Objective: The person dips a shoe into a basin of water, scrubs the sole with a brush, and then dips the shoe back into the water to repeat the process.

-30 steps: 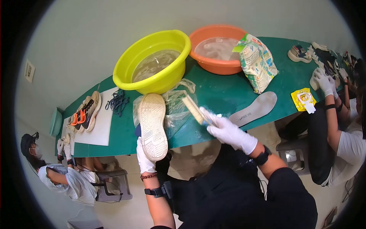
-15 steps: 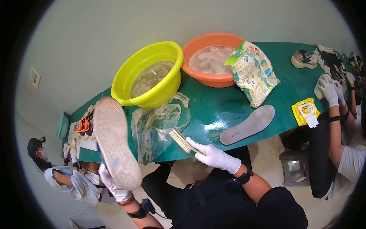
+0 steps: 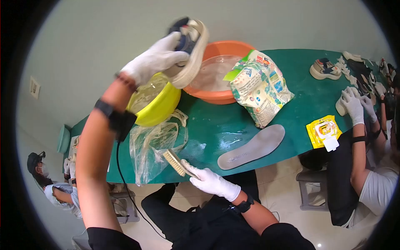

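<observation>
In my gloved left hand [image 3: 156,60] is a shoe [image 3: 193,56] with a thick white sole, raised above the yellow-green basin [image 3: 160,108] and the orange basin [image 3: 212,96]. The fingers wrap over its dark upper, and the shoe looks slightly blurred. Cloudy liquid [image 3: 218,73] lies in the orange basin. My gloved right hand [image 3: 212,182] is closed on a scrub brush [image 3: 177,163], bristles facing left, near the table's front edge. Between the brush and the yellow-green basin lies a crumpled clear plastic bag [image 3: 152,148]. A grey insole [image 3: 252,148] rests just above my right hand.
A detergent bag [image 3: 262,89] leans by the orange basin on the green table [image 3: 204,118]. To the right are a yellow wipes packet [image 3: 323,131] and another shoe [image 3: 325,69]. One person [image 3: 371,166] sits at the right, another [image 3: 54,183] at the far left.
My left hand has swung up from the lower left, carrying the shoe over the basins and turning its sole away from me. The brush stays in my right hand; the whole view has shifted somewhat.
</observation>
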The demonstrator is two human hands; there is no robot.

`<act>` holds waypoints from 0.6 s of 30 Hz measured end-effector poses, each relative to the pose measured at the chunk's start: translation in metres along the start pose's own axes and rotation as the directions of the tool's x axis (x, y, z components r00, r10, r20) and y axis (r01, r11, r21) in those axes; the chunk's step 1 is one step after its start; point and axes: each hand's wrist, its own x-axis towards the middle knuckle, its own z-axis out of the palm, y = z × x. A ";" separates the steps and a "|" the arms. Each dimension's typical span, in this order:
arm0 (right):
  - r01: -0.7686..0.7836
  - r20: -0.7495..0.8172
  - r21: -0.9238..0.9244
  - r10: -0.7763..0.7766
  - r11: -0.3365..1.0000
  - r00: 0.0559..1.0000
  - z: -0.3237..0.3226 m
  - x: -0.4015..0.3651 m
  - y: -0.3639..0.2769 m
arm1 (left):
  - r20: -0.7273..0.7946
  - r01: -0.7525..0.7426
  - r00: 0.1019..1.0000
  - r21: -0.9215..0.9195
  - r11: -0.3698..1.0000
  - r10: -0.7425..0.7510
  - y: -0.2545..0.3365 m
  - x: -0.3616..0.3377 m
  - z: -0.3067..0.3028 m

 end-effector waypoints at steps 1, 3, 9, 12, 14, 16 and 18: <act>0.033 -0.035 0.020 -0.032 0.999 0.999 0.001 0.001 0.001 | 0.047 0.033 0.998 0.157 0.987 -0.041 -0.002 0.026 0.010; 0.102 -0.101 0.059 -0.096 0.993 0.990 0.007 0.003 0.006 | 0.103 -0.021 0.995 0.341 0.940 -0.016 -0.027 0.074 0.034; -0.020 0.020 0.114 0.018 0.993 1.000 -0.010 0.000 -0.014 | 0.266 0.097 0.940 0.396 0.913 -0.215 -0.040 0.106 0.102; -0.025 0.050 0.120 0.020 0.992 0.999 -0.012 0.002 -0.013 | 0.258 0.180 0.910 0.459 0.870 -0.324 -0.056 0.102 0.123; 0.032 0.038 0.167 -0.039 0.985 0.999 -0.010 0.003 -0.006 | 0.290 0.291 0.853 0.428 0.855 -0.435 -0.066 0.107 0.127; -0.004 0.072 0.219 -0.012 0.976 0.997 -0.013 0.004 -0.008 | 0.415 0.329 0.699 0.536 0.777 -0.582 -0.065 0.122 0.123; -0.034 0.099 0.258 0.009 0.965 0.995 -0.016 0.005 -0.010 | 0.422 0.243 0.689 0.632 0.736 -0.589 -0.073 0.127 0.124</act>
